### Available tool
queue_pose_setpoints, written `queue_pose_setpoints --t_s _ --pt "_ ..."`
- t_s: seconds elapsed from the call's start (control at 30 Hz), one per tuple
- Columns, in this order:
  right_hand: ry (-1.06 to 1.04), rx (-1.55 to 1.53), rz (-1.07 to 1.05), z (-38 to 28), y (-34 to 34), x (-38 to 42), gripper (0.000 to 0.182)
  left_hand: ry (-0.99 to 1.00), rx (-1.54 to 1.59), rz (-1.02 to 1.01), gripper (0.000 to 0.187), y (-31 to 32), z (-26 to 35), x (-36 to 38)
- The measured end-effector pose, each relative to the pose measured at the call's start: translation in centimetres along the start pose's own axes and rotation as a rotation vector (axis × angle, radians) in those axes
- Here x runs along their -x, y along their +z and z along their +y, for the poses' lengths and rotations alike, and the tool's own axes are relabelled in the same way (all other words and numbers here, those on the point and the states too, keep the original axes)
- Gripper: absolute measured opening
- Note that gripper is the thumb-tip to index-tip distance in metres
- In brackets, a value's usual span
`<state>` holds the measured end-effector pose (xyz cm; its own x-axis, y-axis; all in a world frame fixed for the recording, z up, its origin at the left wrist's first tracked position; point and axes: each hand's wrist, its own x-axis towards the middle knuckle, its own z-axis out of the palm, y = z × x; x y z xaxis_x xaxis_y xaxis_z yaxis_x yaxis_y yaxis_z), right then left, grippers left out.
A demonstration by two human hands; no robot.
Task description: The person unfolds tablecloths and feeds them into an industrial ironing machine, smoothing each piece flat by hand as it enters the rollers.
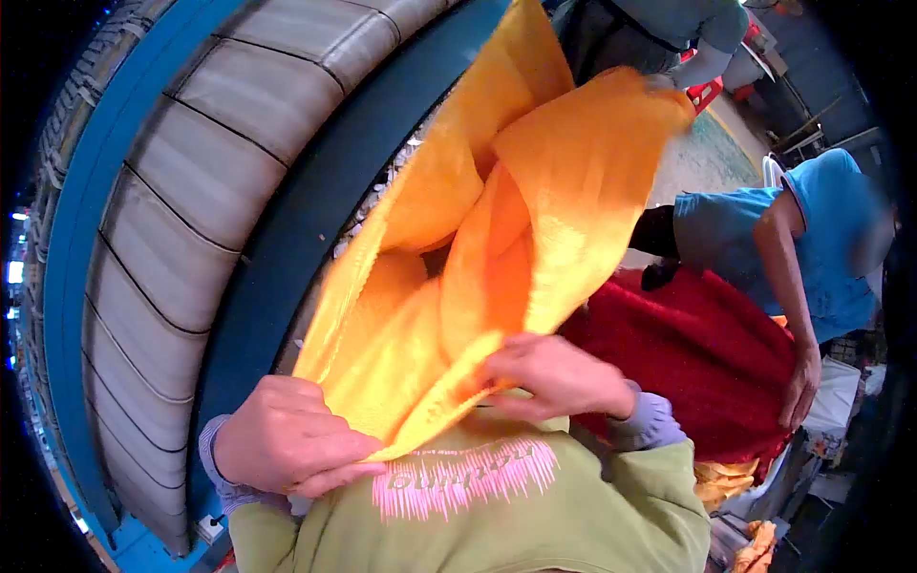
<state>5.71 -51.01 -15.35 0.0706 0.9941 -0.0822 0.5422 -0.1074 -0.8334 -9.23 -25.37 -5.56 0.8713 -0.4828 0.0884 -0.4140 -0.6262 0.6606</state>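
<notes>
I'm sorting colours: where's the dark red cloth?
Head view, right side: the dark red cloth lies between the orange fabric and a person in blue.

The top edge cuts off one co-worker (pixel 690 21), and the orange cloth (pixel 594 177) blurs at its far end.

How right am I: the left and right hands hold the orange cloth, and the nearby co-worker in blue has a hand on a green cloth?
The last colour is wrong: the head view shows the co-worker in blue with a hand on a red cloth. The left hand and right hand do hold the orange cloth.
</notes>
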Motion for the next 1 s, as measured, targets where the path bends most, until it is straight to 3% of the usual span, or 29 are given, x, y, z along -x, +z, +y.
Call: queue_pose_setpoints --t_s 0.03,0.1,0.17,0.27,0.37,0.4,0.53,0.73,1.0 --pt "-0.132 -0.041 -0.024 -0.6 0.7 -1.6 0.017 -0.018 -0.020 -0.075 0.012 -0.1 0.0 -0.1" --pt "-0.168 -0.010 -0.048 -1.7 1.6 -3.6 0.015 -0.051 -0.063 -0.229 0.011 -0.2 0.0 -0.1" --pt "-0.207 0.032 0.017 -1.3 2.6 -4.9 0.014 -0.097 -0.045 -0.143 0.012 -0.2 -0.6 1.2" --pt "-0.275 0.105 0.286 -2.9 0.9 -6.1 0.017 -0.156 -0.188 -0.029 0.016 -1.0 -1.3 2.3" --pt "-0.099 0.232 0.228 -4.7 -0.2 -6.0 0.019 -0.314 -0.345 0.035 0.024 0.8 -3.4 2.5" --pt "-0.095 0.250 0.209 -5.2 -0.1 -6.3 0.019 -0.278 -0.264 0.016 0.031 1.6 -4.7 3.0" --pt "0.009 0.333 0.126 -6.6 1.5 -6.9 0.021 -0.025 -0.228 0.033 0.021 2.4 -6.9 3.4" --pt "0.199 0.320 0.235 -7.9 2.7 -6.2 0.022 0.075 -0.313 -0.064 0.017 -0.4 -6.6 2.0" --pt "0.263 0.345 0.322 -6.1 4.1 -5.6 0.018 0.118 -0.349 -0.008 0.020 0.4 -5.7 1.4"
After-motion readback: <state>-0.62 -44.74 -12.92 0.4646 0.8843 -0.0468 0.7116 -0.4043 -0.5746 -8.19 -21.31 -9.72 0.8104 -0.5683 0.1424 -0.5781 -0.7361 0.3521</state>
